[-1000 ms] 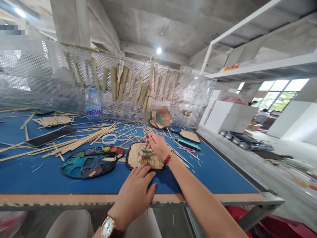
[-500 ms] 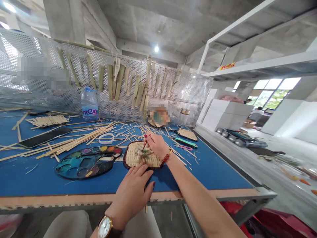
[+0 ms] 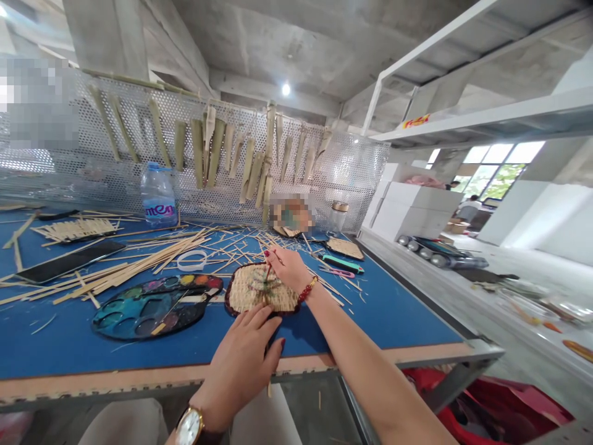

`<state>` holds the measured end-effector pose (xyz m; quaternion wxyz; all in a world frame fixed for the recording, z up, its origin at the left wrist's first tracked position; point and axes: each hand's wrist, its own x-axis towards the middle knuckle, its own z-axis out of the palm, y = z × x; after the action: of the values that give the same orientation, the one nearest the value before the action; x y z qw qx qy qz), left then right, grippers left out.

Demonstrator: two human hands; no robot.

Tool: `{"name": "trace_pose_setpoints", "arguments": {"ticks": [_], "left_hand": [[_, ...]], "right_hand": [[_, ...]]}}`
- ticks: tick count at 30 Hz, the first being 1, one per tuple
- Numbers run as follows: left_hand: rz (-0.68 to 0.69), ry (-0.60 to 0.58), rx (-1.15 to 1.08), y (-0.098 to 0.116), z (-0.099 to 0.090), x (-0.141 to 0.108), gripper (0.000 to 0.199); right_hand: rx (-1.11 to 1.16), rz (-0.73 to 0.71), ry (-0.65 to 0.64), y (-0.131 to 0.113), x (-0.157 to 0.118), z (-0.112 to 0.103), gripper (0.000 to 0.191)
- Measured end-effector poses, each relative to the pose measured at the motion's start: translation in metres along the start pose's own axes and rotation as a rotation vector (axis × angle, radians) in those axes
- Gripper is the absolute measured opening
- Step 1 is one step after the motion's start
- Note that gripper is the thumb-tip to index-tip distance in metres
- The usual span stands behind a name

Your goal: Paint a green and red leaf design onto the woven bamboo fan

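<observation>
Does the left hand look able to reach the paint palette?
Probably yes: the left hand steadies the woven fan beside the palette, with only blue tabletop between, though it would leave the fan.

Left hand (image 3: pixel 238 371) sports a gold-cased analog watch (image 3: pixel 189 426), white dial, dark strap; right hand (image 3: pixel 290 269) has a red beaded bracelet (image 3: pixel 307 289). Dark red nails (image 3: pixel 282 343), pale trousers (image 3: pixel 125 423) too.

This is a craft workshop in a bare concrete building (image 3: pixel 287 43): a blue worktable (image 3: pixel 46 346) holds bamboo strips (image 3: pixel 139 272), a paint palette (image 3: pixel 148 315) and a woven fan (image 3: pixel 262 290), while bamboo pieces (image 3: pixel 248 170) hang along a perforated metal screen (image 3: pixel 356 179).
</observation>
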<state>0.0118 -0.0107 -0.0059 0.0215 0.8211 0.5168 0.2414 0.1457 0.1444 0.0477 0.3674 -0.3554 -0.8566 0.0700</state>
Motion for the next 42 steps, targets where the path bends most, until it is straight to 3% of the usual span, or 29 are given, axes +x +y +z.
{"name": "trace_pose_setpoints", "arguments": {"ticks": [6, 33, 38, 42], "left_hand": [[-0.005, -0.003, 0.004, -0.001, 0.000, 0.000, 0.041], [0.009, -0.014, 0.035, -0.002, 0.000, 0.001, 0.042], [0.012, -0.024, 0.024, -0.003, 0.001, 0.000, 0.041], [0.015, -0.015, 0.012, -0.003, 0.001, 0.000, 0.041]], "right_hand": [[0.060, 0.080, 0.147, 0.004, -0.002, -0.004, 0.039], [-0.012, 0.103, 0.049, 0.010, -0.004, 0.000, 0.038], [-0.142, 0.157, 0.144, 0.026, -0.002, -0.008, 0.034], [-0.051, 0.193, 0.167, 0.027, -0.002, -0.010, 0.039]]}}
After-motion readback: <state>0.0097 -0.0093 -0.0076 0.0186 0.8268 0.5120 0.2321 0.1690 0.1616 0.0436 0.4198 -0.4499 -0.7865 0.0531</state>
